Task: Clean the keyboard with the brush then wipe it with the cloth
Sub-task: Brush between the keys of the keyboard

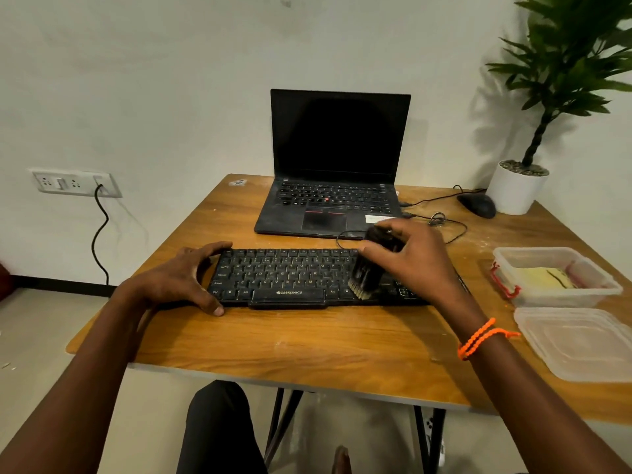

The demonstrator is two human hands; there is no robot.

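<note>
A black keyboard lies across the wooden table in front of me. My left hand grips its left end, thumb at the front edge and fingers at the back. My right hand holds a dark brush over the keyboard's right part, with the pale bristles down on the keys. The brush looks blurred. A yellow cloth lies inside a clear plastic box at the right.
An open black laptop stands behind the keyboard. A black mouse and its cables lie to its right, beside a potted plant. The box's clear lid rests at the table's front right. A wall socket is at the left.
</note>
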